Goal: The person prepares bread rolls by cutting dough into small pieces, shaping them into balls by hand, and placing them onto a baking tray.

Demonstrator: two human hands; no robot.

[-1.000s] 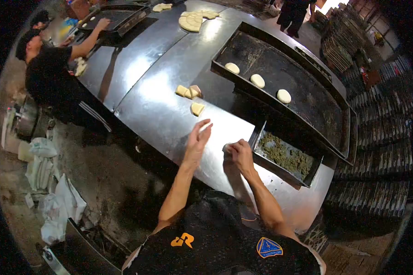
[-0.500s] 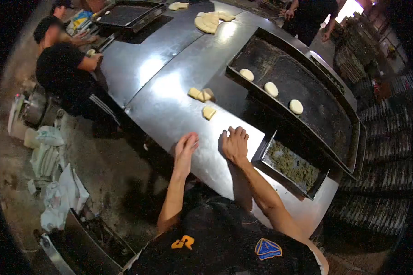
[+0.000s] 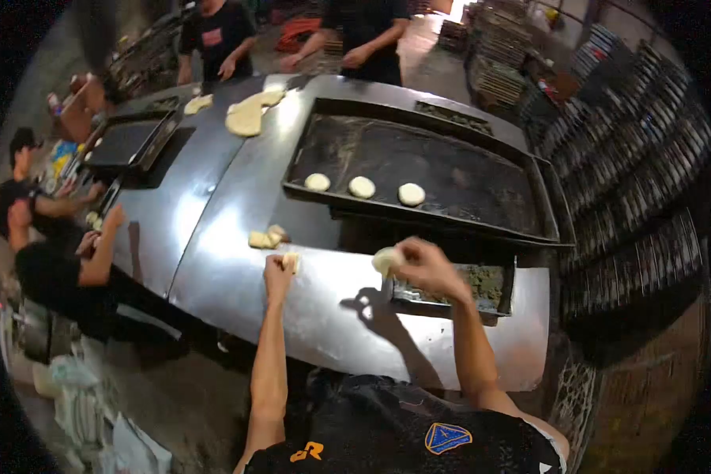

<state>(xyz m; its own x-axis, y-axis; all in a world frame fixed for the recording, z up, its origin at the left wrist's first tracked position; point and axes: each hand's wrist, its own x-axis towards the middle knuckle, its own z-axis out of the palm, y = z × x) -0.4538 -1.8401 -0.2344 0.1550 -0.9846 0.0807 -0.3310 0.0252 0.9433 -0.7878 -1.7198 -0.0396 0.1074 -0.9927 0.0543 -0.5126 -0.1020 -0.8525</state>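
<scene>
Dough disc, as I see it in the head view, lies just left of the right hand, pinched in its fingertips on the near side of the baking tray, while the left hand, well apart, grips a dough chunk; the disc looks pale, roundish and flattened.

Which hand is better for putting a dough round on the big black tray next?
Probably the right hand: it holds a dough round up near the tray. The left hand is at a small dough chunk.
</scene>
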